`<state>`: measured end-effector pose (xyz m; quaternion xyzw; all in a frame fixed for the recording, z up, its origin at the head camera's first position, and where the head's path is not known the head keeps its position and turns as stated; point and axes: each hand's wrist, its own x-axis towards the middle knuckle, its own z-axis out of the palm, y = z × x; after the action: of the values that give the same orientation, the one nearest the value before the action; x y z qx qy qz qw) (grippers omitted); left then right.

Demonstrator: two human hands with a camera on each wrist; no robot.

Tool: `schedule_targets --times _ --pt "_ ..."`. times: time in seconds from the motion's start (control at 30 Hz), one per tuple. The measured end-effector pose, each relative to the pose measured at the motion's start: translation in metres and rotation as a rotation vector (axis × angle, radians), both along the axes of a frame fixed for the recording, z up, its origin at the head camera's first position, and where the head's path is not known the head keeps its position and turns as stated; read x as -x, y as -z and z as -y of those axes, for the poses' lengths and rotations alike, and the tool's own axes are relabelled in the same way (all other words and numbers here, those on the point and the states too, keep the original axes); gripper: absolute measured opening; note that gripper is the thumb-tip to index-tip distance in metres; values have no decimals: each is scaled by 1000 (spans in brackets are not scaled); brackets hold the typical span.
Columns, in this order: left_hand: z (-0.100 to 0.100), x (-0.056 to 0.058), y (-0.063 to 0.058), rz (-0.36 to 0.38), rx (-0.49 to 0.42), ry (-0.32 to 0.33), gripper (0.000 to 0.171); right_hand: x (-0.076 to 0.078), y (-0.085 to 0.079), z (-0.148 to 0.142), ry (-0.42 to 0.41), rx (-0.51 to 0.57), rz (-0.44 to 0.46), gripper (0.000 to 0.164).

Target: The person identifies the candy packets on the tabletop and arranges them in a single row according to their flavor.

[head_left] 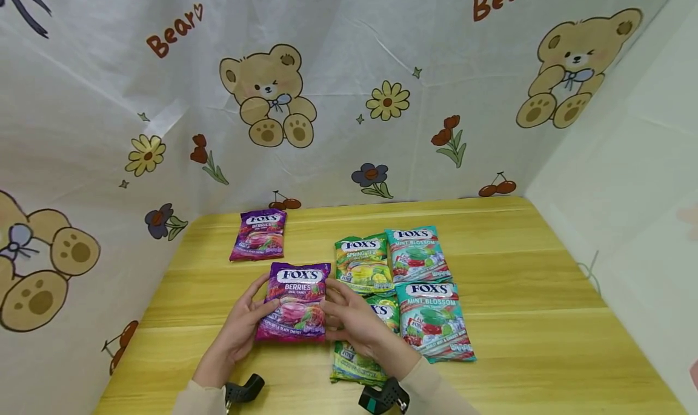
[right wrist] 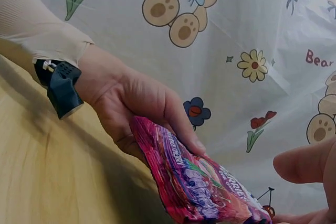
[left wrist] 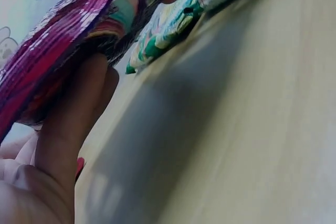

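A purple Fox's Berries candy bag [head_left: 294, 318] is held between both hands, its printed front facing up. My left hand [head_left: 240, 327] grips its left edge, thumb on the front; in the left wrist view, left-hand fingers [left wrist: 71, 124] support it from beneath. At the opposite edge, my right hand [head_left: 357, 318] holds the bag with its thumb near the front; some of its fingers are hidden behind. In the right wrist view the same berries bag [right wrist: 194, 182] tilts in the left hand [right wrist: 142, 98], and the right thumb [right wrist: 304, 163] shows at the edge.
Another purple berries bag [head_left: 259, 236] lies at the back left of the wooden table [head_left: 523, 318]. Right of the hands are green Spring Tea bags [head_left: 362, 269], one partly covered by the right hand, and teal Mint Blossom bags [head_left: 433, 321]. A bear-print cloth [head_left: 327, 124] hangs behind.
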<state>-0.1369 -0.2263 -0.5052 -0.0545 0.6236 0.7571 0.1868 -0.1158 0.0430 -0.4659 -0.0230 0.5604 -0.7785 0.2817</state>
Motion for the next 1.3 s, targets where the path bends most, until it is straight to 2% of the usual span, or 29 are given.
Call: schedule_targets --times 0.3,0.6,0.93,1.1,1.3 --pt "-5 10 -10 1 -21 -35 79 7 -4 5 52 69 -17 69" --pt "-11 30 -17 -7 -42 -81 80 18 -5 11 145 87 -24 60" --pt "-16 57 -25 -33 -21 -98 79 32 -4 22 216 37 7 55" --pt "-17 68 -28 -46 -9 -108 77 40 -3 22 217 23 5 56" --pt "-18 79 -30 -36 -2 -110 78 52 -1 24 247 -45 15 58"
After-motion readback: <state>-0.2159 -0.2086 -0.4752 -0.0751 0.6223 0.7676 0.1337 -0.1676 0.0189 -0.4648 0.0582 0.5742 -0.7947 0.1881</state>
